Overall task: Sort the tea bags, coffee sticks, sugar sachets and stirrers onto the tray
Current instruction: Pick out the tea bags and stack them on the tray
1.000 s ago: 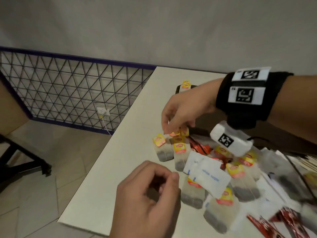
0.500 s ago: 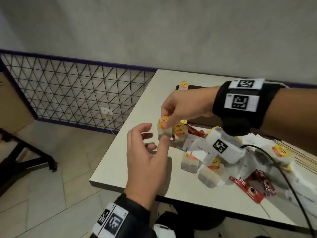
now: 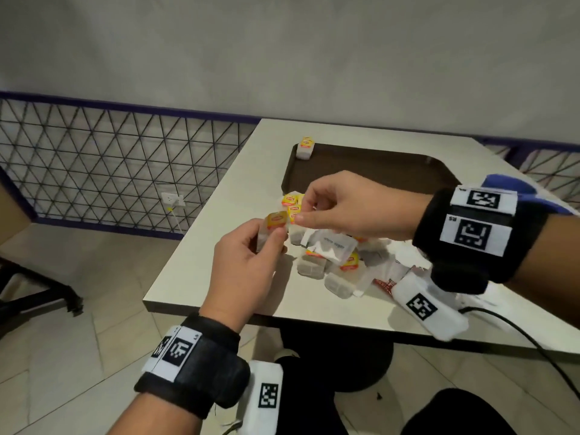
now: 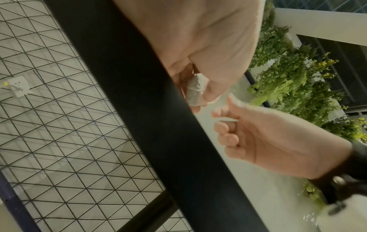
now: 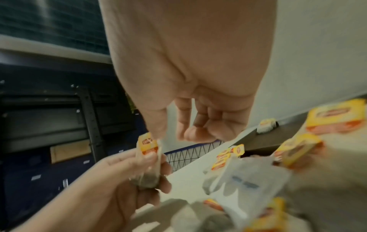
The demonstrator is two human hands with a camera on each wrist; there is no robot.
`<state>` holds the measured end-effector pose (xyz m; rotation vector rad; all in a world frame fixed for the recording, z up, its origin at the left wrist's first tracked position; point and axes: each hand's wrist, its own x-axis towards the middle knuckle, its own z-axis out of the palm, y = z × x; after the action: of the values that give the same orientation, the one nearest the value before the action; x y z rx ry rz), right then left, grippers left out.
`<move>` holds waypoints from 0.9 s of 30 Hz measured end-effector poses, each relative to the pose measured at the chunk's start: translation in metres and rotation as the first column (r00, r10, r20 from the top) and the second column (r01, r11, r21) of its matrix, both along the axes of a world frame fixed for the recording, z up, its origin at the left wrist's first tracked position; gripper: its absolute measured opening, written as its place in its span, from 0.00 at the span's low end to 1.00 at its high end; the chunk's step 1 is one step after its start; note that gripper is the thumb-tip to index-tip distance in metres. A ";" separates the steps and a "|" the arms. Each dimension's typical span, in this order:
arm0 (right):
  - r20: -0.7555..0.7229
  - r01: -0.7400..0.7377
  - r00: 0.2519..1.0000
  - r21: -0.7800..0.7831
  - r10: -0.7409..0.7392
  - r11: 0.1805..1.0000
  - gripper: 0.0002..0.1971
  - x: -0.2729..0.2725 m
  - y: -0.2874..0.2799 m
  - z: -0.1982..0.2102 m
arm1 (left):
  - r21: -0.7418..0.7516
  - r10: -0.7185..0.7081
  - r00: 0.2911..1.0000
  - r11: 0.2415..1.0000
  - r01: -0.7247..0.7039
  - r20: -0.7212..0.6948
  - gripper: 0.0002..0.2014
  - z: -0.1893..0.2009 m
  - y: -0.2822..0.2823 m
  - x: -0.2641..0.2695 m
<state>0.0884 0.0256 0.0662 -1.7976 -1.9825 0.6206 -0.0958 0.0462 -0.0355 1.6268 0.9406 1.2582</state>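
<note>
My left hand pinches a tea bag with a yellow tag, held just above the table's left side. The right wrist view shows the same tea bag upright between the left thumb and fingers. My right hand hovers right beside it, fingers loosely curled, holding nothing; its thumb tip touches the bag's top edge. A pile of tea bags, a white sugar sachet and a red coffee stick lies under the right wrist. The brown tray behind holds one tea bag in its far left corner.
The white table ends close to my body and on the left. A wire mesh railing runs along the floor at left, with a black chair base beside it. A black cable trails off the table's near right.
The tea bag passed from my right hand to my left. The left fingers, spread half a second ago, now pinch it, and the right hand has let go.
</note>
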 end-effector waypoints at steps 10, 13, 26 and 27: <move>0.451 0.105 0.888 -0.015 -0.087 0.994 0.19 0.010 -0.083 -0.037 | -0.032 0.035 0.998 0.999 -0.037 -0.044 0.09 0.003 -0.004 0.005; 0.388 0.161 0.914 -0.073 -0.121 0.984 0.13 0.014 -0.098 -0.045 | -0.111 0.000 1.000 0.994 0.000 0.002 0.13 0.008 -0.010 0.011; 0.125 0.453 0.862 0.247 -0.492 0.857 0.19 0.005 -0.107 -0.083 | -0.199 -0.060 0.984 0.975 0.094 0.170 0.08 0.009 -0.044 0.056; 0.097 0.458 0.864 0.254 -0.494 0.852 0.18 0.007 -0.106 -0.085 | -0.201 -0.064 0.983 0.975 0.099 0.173 0.08 0.009 -0.045 0.056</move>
<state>0.0951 -0.0809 -0.0186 -2.1330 -1.5175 0.0915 -0.0402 0.0008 -0.0269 1.3617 0.8627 1.1764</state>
